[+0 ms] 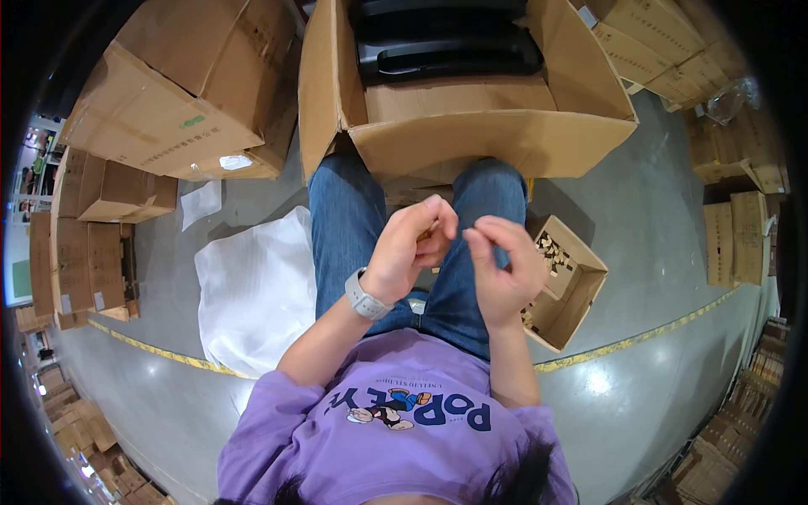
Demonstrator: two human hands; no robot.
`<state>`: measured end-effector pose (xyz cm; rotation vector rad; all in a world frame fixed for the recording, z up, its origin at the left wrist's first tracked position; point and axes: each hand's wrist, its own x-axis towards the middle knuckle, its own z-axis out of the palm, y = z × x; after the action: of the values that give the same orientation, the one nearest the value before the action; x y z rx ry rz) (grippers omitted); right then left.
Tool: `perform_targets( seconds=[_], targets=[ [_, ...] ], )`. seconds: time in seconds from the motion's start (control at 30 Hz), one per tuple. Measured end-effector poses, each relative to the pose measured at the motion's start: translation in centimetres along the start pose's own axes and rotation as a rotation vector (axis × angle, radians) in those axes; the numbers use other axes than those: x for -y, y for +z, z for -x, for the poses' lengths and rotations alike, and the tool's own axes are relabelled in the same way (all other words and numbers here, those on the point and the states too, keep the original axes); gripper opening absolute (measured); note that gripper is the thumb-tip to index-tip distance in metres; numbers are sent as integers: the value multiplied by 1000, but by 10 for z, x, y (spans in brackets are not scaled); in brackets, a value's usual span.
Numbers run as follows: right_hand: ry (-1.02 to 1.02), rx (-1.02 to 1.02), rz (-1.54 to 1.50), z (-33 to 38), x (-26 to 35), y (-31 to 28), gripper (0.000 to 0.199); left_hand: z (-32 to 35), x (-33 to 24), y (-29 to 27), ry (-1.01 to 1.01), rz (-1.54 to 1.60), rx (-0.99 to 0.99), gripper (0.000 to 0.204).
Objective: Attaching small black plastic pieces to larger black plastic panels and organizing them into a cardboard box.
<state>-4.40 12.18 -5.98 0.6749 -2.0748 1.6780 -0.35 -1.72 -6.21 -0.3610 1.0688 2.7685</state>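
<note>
From my end the work looks partway along: black molded parts (459, 57) already sit in the large carton (497, 141) toward 12 o'clock, its top standing open, while small light-and-dark pieces (555, 257) lie loose in the little box (572, 310) just past 3 o'clock (too small for me to count). How much is left, I can't judge beyond that.

I see the left hand (404, 254) near the center, in front of the knees, its fingers curled well inward — a small piece could be tucked in there, but I can't tell. The right hand (512, 273) is just beside it at 3 o'clock, not touching, thumb and forefinger tips close together; whether they pinch anything, I can't make out. Neither hand touches the white sheet (257, 295) between 8 and 9 o'clock.
</note>
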Motion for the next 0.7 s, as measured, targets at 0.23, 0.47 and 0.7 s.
perform_targets(
  seconds=[0.23,0.47,0.7],
  targets=[
    [-143,208,9,0,0,3,19,4,-6,1,244,-384,-188,16],
    [630,341,-454,-1,-14,-8,9,-3,-26,-1,263,-990,42,18],
    [613,173,-434,-15,-39,-12,7,-48,-57,3,366,-1082,46,27]
  ],
)
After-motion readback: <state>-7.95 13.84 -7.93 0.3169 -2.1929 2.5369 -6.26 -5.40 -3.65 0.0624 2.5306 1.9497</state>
